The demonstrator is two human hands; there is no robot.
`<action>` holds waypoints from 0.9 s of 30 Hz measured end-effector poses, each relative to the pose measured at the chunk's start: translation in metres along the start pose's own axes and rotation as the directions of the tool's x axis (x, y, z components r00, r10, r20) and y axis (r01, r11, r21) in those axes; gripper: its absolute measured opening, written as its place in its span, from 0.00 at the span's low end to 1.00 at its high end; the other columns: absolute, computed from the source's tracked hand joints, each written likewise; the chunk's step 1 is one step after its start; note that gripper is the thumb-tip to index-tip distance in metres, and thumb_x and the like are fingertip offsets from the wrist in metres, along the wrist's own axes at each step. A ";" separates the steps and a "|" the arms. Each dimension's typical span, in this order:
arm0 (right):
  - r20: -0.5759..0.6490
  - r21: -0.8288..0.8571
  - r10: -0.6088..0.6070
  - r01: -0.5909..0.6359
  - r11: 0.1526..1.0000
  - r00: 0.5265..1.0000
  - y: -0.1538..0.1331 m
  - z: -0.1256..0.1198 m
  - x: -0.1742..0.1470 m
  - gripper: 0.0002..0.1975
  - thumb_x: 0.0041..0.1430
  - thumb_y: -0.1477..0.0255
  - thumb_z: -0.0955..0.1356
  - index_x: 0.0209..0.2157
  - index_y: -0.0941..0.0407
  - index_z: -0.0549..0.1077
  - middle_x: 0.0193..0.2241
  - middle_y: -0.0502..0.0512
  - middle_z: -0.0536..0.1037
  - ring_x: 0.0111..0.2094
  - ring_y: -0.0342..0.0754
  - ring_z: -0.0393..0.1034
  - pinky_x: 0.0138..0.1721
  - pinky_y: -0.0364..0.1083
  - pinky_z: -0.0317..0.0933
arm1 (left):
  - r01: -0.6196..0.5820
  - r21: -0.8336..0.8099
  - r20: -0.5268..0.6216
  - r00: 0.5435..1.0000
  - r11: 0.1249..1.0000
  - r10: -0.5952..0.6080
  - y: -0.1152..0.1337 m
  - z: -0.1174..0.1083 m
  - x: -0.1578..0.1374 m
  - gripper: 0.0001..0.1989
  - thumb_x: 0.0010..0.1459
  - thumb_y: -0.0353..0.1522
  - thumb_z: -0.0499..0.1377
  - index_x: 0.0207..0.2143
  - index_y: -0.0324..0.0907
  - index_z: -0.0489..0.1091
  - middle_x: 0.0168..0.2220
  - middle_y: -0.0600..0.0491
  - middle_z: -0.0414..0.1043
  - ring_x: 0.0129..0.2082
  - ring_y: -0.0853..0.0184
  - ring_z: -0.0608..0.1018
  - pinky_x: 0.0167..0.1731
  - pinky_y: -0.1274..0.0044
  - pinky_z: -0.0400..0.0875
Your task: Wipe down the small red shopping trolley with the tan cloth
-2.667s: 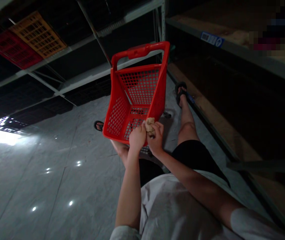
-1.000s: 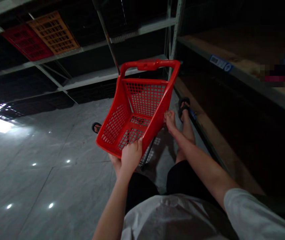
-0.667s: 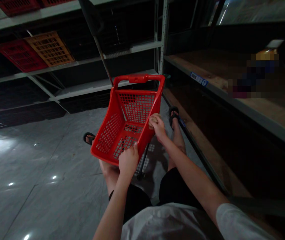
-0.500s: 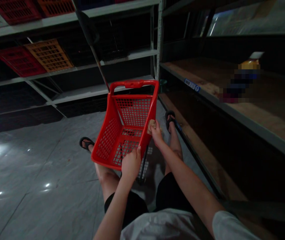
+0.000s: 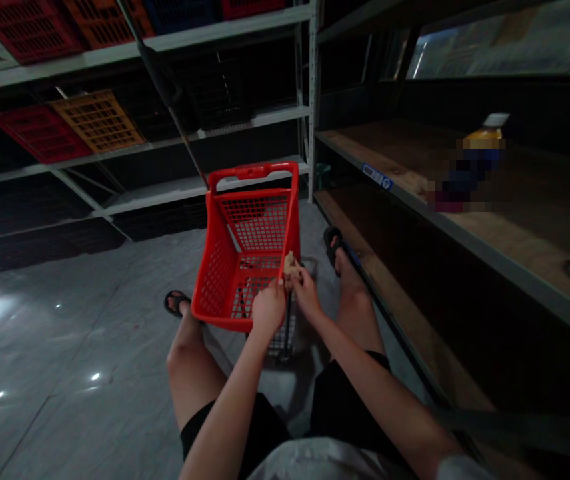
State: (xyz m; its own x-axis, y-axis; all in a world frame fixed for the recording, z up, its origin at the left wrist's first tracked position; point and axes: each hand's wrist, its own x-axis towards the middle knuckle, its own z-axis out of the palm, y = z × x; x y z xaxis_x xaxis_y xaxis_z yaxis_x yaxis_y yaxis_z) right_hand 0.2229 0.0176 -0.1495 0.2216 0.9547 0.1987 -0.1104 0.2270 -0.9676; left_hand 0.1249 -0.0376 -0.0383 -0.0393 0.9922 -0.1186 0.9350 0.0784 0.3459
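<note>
A red plastic shopping cart [image 5: 219,280] with grid walls stands between my legs, its handle on the far side. My left hand [image 5: 269,308] is closed round the cart's near right rim. Close beside it, my right hand [image 5: 305,290] presses a beige cloth [image 5: 291,267] against the outside of the cart's right wall. The cloth is crumpled, and the fingers hide part of it. Below the basket, the cart's dark lower frame [image 5: 285,340] shows in part.
Wooden shelving [image 5: 395,160] runs along the right, with a blurred bottle [image 5: 485,143] lying on it. Metal racks [image 5: 175,143] with red and orange crates [image 5: 97,120] stand ahead. A pole [image 5: 179,127] leans by the cart handle. Grey tiled floor [image 5: 79,347] spreads to the left.
My right hand has moved the cloth along the cart's right side toward me, closer to my left hand. The cart sits slightly further left in view, and my left knee has swung outward.
</note>
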 end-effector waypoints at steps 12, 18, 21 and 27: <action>0.102 -0.031 0.024 -0.021 0.999 0.994 -0.019 -0.008 -0.039 0.16 0.52 0.66 0.73 0.45 0.49 0.75 0.49 0.54 0.81 0.53 0.58 0.75 0.60 0.60 0.65 | -0.089 0.455 0.069 0.996 0.886 0.065 -0.074 -0.030 0.009 0.30 0.74 0.41 0.40 0.43 0.39 0.81 0.39 0.38 0.82 0.43 0.50 0.84 0.40 0.67 0.75; 0.019 -0.142 -0.048 0.050 0.989 0.999 -0.016 -0.004 0.057 0.14 0.54 0.73 0.67 0.44 0.52 0.73 0.46 0.55 0.80 0.49 0.52 0.74 0.58 0.55 0.66 | -0.160 0.427 0.020 0.986 0.890 0.168 -0.053 -0.007 0.038 0.34 0.74 0.44 0.38 0.40 0.39 0.82 0.36 0.38 0.82 0.41 0.51 0.84 0.37 0.69 0.73; -0.017 -0.231 -0.073 0.067 0.971 0.997 -0.014 -0.006 0.108 0.10 0.54 0.76 0.66 0.40 0.53 0.71 0.42 0.56 0.79 0.46 0.51 0.73 0.56 0.54 0.66 | -0.181 0.382 -0.028 0.978 0.906 0.207 -0.034 0.007 0.056 0.35 0.74 0.44 0.38 0.41 0.39 0.82 0.36 0.38 0.82 0.40 0.51 0.84 0.36 0.69 0.72; 0.000 -0.294 -0.254 0.243 0.924 0.967 -0.015 -0.028 0.070 0.12 0.56 0.77 0.63 0.41 0.52 0.72 0.44 0.55 0.74 0.48 0.50 0.69 0.57 0.54 0.64 | -0.113 0.334 -0.147 0.974 0.936 0.170 -0.007 0.026 0.090 0.34 0.74 0.43 0.38 0.39 0.38 0.83 0.36 0.39 0.83 0.38 0.53 0.85 0.34 0.71 0.71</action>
State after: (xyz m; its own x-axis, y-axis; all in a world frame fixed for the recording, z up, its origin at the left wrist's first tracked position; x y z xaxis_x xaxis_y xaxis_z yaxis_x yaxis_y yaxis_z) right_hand 0.2668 0.0760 -0.1258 0.2420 0.8656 0.4383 0.2367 0.3855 -0.8919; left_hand 0.1238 0.0482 -0.0758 0.0693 0.9944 0.0801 0.9971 -0.0716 0.0260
